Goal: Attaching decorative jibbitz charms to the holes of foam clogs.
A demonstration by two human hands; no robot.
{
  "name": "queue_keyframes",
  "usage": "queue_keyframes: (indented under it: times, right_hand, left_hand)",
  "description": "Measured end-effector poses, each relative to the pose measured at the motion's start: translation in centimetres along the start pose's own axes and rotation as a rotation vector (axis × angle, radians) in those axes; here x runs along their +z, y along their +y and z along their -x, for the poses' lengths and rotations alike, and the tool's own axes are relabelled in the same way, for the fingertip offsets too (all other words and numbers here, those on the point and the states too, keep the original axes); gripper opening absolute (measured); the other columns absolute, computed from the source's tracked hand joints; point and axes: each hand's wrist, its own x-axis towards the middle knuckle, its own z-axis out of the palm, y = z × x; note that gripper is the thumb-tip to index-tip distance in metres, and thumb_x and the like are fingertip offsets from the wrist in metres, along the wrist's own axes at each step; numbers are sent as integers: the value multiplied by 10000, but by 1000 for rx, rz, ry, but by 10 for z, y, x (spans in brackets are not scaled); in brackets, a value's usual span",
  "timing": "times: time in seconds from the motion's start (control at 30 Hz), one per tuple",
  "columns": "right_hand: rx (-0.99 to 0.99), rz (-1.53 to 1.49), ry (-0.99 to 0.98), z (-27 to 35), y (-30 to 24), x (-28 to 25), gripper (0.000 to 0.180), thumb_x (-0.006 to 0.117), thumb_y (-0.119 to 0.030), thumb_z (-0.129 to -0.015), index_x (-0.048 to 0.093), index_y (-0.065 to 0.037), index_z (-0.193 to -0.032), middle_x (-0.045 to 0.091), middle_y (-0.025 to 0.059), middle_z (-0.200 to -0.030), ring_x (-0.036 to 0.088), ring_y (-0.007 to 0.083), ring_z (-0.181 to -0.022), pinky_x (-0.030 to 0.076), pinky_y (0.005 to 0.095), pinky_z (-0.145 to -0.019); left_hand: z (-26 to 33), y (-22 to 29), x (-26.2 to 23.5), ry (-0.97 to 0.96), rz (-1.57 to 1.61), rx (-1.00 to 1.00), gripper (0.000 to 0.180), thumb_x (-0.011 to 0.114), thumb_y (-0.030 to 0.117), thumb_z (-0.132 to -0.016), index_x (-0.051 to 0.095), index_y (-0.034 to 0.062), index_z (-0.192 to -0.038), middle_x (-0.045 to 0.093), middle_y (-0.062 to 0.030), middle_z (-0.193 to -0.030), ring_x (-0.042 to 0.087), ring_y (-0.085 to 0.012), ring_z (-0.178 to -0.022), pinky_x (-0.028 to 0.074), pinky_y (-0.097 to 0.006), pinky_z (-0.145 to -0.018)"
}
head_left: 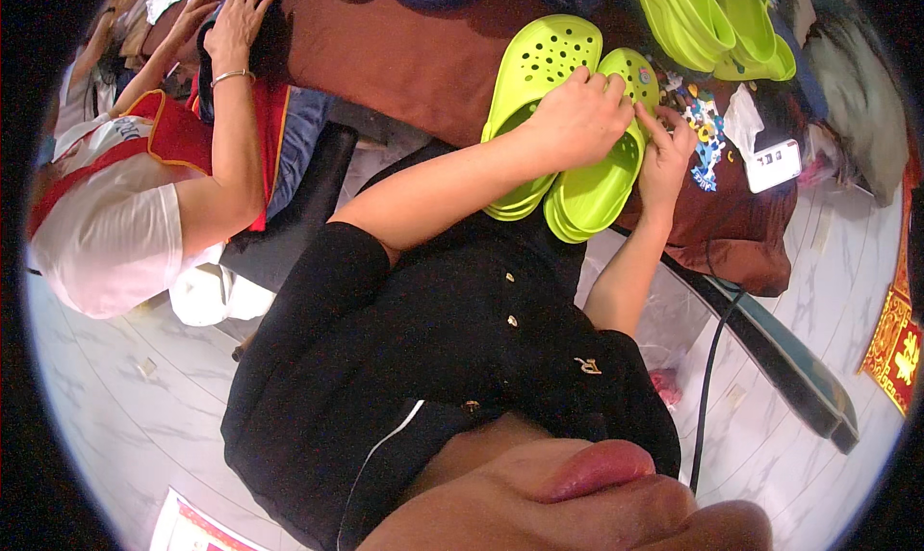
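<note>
Both hands on 2 lime-green foam clogs (587,180) at the table edge (404,60). Left hand (577,118) fingers curled over the right clog's toe; right hand (666,152) fingertips pinching its rim. Likely light, flexible, grippy; best held by the rim.

The left hand (576,118) covered the middle of the right-hand lime-green clog (604,166), and what its grip closed on could not be told. The fingertips of the right hand (666,152) were lost behind that clog's rim. The small charms (707,128) on the table (404,60) were too small to make out. A stack of clogs (712,22) ran off the top edge.
</note>
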Motion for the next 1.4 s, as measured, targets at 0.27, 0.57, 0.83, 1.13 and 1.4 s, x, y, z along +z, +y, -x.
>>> queue_keyframes:
  times: [0.27,0.57,0.83,1.13,1.4]
  right_hand:
    - [-32,155,-119,0,-2,-8,482,569,62,-788,742,-253,-1110,557,143,-1103,480,316,-1076,382,384,-989]
    - [-4,178,-181,-6,1,-10,469,569,34,-796,741,-269,-1110,546,148,-1064,480,316,-1042,396,381,-970]
    - [56,-12,-32,5,12,-5,466,564,65,-789,736,-224,-1112,588,133,-1064,523,291,-1032,423,362,-955]
    - [328,315,325,19,87,-57,237,650,-23,-786,732,-93,-997,685,108,-980,617,289,-912,482,389,-832]
    - [367,223,193,25,125,-54,306,732,-64,-741,718,-64,-1047,674,167,-977,622,338,-927,464,421,-861]
  left_hand:
    - [0,1,5,4,-2,-27,253,586,215,-793,655,54,-975,584,-122,-942,627,-283,-852,476,-400,-750]
    - [-2,1,4,54,-5,-8,218,590,206,-788,659,66,-940,588,-114,-922,622,-281,-851,473,-405,-753]
    - [-3,2,4,23,-11,1,274,597,205,-783,632,93,-1031,591,-111,-926,633,-277,-852,475,-402,-744]
    - [-1,1,7,31,-4,-3,309,617,219,-780,623,94,-1062,588,-115,-943,633,-283,-861,473,-403,-757]
    - [-1,1,7,29,2,-2,316,629,229,-781,615,98,-1069,591,-117,-952,632,-284,-868,472,-405,-760]
